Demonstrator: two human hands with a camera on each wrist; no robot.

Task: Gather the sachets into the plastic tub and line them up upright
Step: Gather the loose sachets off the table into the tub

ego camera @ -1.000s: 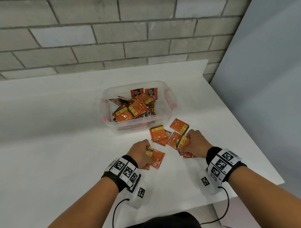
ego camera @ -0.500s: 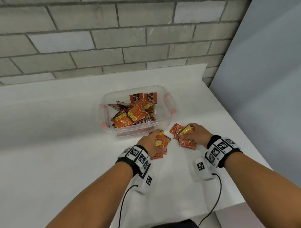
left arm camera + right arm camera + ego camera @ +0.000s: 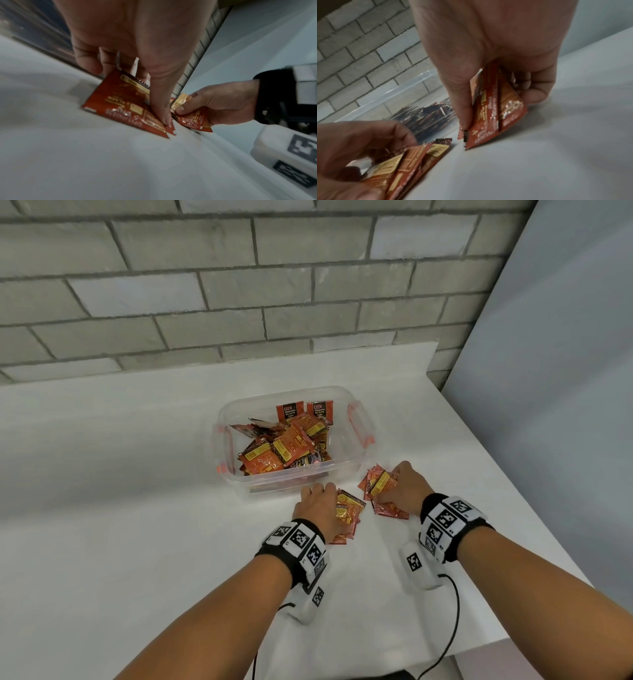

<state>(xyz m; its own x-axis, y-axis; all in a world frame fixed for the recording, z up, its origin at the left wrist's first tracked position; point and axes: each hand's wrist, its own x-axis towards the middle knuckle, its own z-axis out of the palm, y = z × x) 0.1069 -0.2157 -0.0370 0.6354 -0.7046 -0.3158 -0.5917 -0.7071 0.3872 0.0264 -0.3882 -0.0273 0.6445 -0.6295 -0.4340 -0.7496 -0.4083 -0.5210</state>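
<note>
Gripping, left hand [image 3: 317,505]: we pinch red foil sachets [image 3: 347,510].
Right hand [image 3: 406,487]: we pinch a second red sachet bundle [image 3: 378,484].
Clear plastic tub [image 3: 359,462]: just beyond.

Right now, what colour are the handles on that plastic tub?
Orange-red clips on the clear plastic tub, one handle at each end. The head view shows them best.

White counter [image 3: 137,508] against grey brick wall [image 3: 205,285].

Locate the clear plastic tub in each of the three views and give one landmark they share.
Head: clear plastic tub sits centre, on the white table beyond both hands.
Left wrist: not clearly in it; the blurred band behind the fingers cannot be identified.
Right wrist: left of centre, behind the thumb.
Shared landmark: grey brick wall.
</note>
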